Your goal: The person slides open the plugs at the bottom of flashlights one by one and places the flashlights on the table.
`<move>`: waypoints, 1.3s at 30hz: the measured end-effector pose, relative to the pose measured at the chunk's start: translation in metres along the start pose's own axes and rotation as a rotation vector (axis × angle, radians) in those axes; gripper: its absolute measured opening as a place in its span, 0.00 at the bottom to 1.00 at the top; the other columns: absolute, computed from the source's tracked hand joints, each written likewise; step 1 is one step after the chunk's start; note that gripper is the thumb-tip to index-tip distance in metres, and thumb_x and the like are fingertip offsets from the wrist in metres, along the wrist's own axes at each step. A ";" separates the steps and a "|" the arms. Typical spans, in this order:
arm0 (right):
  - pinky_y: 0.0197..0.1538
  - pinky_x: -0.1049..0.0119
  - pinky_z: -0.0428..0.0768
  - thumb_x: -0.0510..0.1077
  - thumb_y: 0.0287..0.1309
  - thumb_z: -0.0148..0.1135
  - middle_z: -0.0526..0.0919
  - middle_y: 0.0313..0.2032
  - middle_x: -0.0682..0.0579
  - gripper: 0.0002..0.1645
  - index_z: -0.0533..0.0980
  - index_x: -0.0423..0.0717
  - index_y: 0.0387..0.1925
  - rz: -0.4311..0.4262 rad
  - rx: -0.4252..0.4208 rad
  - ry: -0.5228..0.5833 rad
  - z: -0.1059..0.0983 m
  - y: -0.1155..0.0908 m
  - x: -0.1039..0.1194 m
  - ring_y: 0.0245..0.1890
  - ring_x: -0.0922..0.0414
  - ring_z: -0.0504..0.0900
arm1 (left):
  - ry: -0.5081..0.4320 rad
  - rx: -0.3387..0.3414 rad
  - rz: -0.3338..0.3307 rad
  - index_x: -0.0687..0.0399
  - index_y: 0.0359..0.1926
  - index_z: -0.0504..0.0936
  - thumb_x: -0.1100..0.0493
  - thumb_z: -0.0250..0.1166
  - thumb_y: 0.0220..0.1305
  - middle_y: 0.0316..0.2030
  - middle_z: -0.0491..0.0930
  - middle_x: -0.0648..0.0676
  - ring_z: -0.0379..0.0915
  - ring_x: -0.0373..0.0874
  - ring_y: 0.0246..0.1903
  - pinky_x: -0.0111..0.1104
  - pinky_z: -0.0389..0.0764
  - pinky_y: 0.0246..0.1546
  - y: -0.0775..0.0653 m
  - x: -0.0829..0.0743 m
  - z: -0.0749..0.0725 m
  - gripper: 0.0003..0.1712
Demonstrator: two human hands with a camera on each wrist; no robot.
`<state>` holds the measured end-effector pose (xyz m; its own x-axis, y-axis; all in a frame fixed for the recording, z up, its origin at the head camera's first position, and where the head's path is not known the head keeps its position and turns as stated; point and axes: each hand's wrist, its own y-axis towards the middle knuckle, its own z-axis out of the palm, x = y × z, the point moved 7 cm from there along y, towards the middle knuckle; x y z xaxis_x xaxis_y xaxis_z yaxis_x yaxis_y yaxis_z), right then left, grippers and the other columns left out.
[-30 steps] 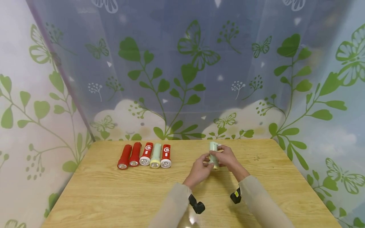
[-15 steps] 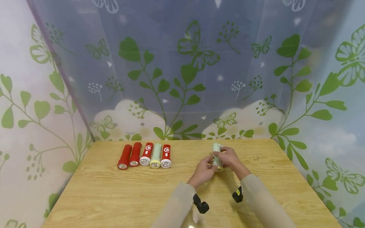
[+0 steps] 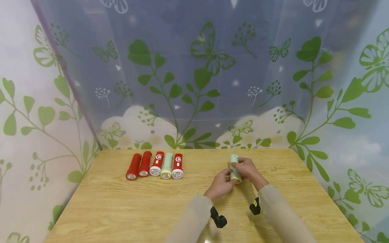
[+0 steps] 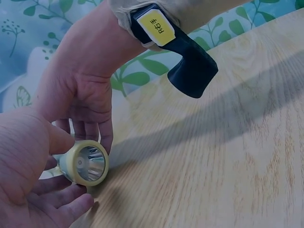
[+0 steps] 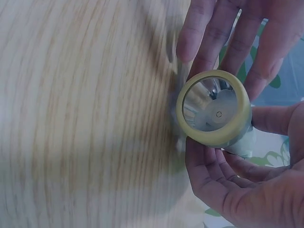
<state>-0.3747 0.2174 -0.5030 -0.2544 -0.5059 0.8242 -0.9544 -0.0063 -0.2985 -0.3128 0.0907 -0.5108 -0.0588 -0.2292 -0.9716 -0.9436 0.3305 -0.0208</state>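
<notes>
A pale green flashlight point(image 3: 234, 165) with a cream-yellow rim lies at the right part of the table, its lens end towards me. My right hand point(image 3: 248, 169) grips its body from the right, thumb on top. At the lens end, my left hand point(image 3: 219, 185) holds the flashlight from the left between thumb and fingers. In the left wrist view, the flashlight's head point(image 4: 86, 164) shows between the left thumb and fingers. The right wrist view looks into the reflector point(image 5: 211, 107); the right fingers curl under the body, and the left fingers touch the head's other side.
To the left on the wooden table point(image 3: 152, 209) lies a row of flashlights: two plain red ones point(image 3: 134, 165) point(image 3: 145, 163), a pale green one point(image 3: 167, 164), and two red-and-white ones point(image 3: 157, 162) point(image 3: 178, 163). A patterned curtain point(image 3: 194, 84) stands behind the table.
Both hands have moved the pale green flashlight to the right and slightly nearer to me. The row of flashlights stays as it was.
</notes>
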 end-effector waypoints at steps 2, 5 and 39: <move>0.37 0.59 0.87 0.50 0.72 0.56 0.72 0.64 0.28 0.33 0.68 0.28 0.66 0.003 0.001 -0.006 0.000 0.001 -0.002 0.45 0.46 0.86 | -0.012 0.006 -0.011 0.61 0.71 0.68 0.58 0.60 0.73 0.67 0.72 0.63 0.75 0.59 0.65 0.45 0.82 0.59 0.001 0.002 0.002 0.29; 0.34 0.63 0.85 0.50 0.72 0.56 0.74 0.61 0.29 0.31 0.71 0.28 0.63 0.005 0.005 -0.021 0.001 0.004 -0.005 0.38 0.52 0.84 | -0.010 0.009 -0.019 0.62 0.71 0.67 0.58 0.60 0.74 0.68 0.71 0.63 0.75 0.58 0.65 0.46 0.81 0.60 0.000 0.003 0.003 0.29; 0.31 0.66 0.80 0.48 0.70 0.56 0.81 0.48 0.32 0.25 0.79 0.27 0.50 -0.041 -0.031 -0.150 -0.002 0.005 -0.005 0.34 0.54 0.80 | 0.076 0.019 -0.037 0.62 0.73 0.65 0.57 0.57 0.75 0.67 0.74 0.63 0.75 0.54 0.65 0.43 0.81 0.61 0.001 0.003 0.011 0.30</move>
<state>-0.3789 0.2217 -0.5077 -0.1909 -0.6291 0.7535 -0.9685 -0.0045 -0.2491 -0.3106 0.1003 -0.5162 -0.0493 -0.3105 -0.9493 -0.9393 0.3374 -0.0616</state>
